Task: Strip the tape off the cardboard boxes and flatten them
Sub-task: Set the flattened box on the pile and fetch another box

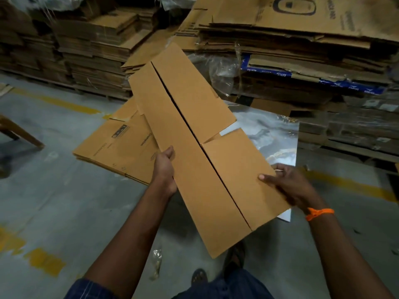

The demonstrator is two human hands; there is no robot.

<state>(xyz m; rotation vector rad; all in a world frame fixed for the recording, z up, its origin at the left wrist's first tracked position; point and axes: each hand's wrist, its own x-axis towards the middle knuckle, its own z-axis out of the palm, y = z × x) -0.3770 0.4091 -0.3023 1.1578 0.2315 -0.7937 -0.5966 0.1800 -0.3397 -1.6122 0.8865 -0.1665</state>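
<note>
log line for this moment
state: cardboard box flattened, held up | left hand: grips its left edge | right hand: pinches its right edge | below: flat boxes on floor

Grey concrete floor [54, 190], yellow markings [45, 261]

Only "Crompton" is legible, printed on the flattened carton [121, 145].

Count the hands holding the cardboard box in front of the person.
2. The left hand grips the left long edge of the cardboard box. The right hand, just past an orange wristband, pinches the right edge, thumb on top. No other hand is visible.
</note>
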